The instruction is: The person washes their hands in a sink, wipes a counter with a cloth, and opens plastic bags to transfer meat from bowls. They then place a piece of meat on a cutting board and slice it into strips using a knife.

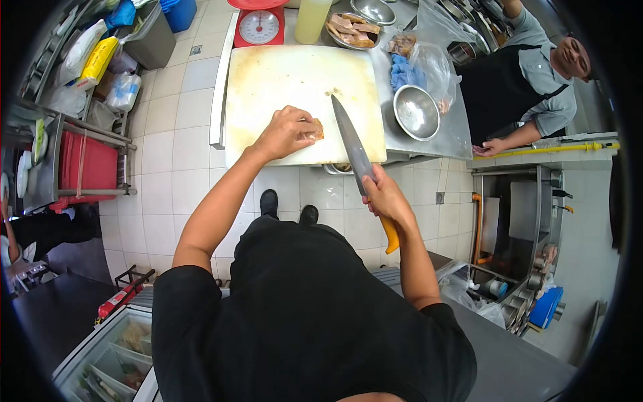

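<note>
A large cutting board (281, 80), off-white with stains, lies on the worktop before me. My left hand (287, 134) rests near its front edge, fingers curled on a small brownish piece of food (317, 130). In my right hand (387, 196) is a big knife (351, 139) with a yellow-orange handle; the blade points away from me and lies over the board's right front part. Small crumbs sit near the knife's tip. Behind the board, a metal bowl (352, 31) holds several brownish pieces of food.
A red scale (259, 27) and a bottle of yellowish liquid (312, 20) stand behind the board. At the right are an empty steel bowl (416, 112), a blue cloth (406, 72) and plastic bags (434, 70). A person in a dark apron (499, 87) stands beyond them.
</note>
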The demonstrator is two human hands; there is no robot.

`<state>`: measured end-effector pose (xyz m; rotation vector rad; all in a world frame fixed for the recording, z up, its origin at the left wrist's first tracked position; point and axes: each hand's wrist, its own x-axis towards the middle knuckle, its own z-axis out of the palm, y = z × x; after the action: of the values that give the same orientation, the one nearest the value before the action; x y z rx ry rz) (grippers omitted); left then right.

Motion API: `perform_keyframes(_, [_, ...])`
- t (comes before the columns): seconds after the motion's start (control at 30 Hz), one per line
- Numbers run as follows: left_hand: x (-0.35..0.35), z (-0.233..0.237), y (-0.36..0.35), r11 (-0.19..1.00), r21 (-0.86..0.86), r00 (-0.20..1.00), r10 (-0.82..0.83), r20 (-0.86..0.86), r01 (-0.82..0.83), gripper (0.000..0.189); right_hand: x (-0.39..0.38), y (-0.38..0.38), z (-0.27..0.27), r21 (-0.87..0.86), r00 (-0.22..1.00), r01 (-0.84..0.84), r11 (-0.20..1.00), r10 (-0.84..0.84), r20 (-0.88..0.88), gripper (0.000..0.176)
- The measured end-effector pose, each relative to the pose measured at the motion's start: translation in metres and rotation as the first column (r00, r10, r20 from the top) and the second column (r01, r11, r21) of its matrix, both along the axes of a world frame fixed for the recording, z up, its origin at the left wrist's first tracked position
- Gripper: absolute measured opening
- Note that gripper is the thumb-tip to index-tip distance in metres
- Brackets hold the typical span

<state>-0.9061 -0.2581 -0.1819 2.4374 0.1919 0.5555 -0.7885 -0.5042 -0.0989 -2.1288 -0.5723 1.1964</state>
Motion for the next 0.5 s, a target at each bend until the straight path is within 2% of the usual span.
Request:
perform_keyframes(0.03, [-0.001,0.002,0.0,1.0,-0.024,1.0,-0.021,-0.021,0.02,0.018,0.001,0.0,0.0,-0.008,1.0,-0.005,1.0,0.005,0.004,0.018])
perform_keyframes(0.2, [-0.003,-0.002,-0.009,0.998,0.045,0.999,-0.044,-0.002,0.044,0.013,0.003,-0.004,-0.003,0.02,0.999,0.034,0.999,-0.033,-0.018,0.016])
perform_keyframes(0.27, [-0.004,-0.002,-0.011,0.996,0.078,0.999,-0.036,0.015,0.034,0.013,0.002,-0.006,-0.003,0.046,0.992,0.114,0.992,-0.111,-0.063,0.017])
perform_keyframes(0.33, [-0.008,0.0,-0.007,0.984,-0.175,0.993,0.056,0.109,-0.036,0.012,0.002,-0.008,-0.008,0.073,0.984,0.156,0.985,-0.148,-0.1,0.018])
perform_keyframes(0.4, [-0.014,0.011,0.008,0.882,-0.456,0.99,0.138,0.008,-0.119,0.013,0.005,-0.012,-0.017,0.128,0.97,0.211,0.969,-0.191,-0.152,0.023])
perform_keyframes(0.43, [-0.014,0.013,0.017,0.859,-0.495,0.98,0.187,0.067,-0.13,0.014,0.004,-0.015,-0.022,0.132,0.964,0.244,0.961,-0.226,-0.138,0.023])
perform_keyframes(0.5, [-0.014,0.038,0.031,0.855,-0.475,0.969,0.246,0.015,-0.21,0.014,0.006,-0.015,-0.028,0.172,0.955,0.25,0.953,-0.213,-0.208,0.024])
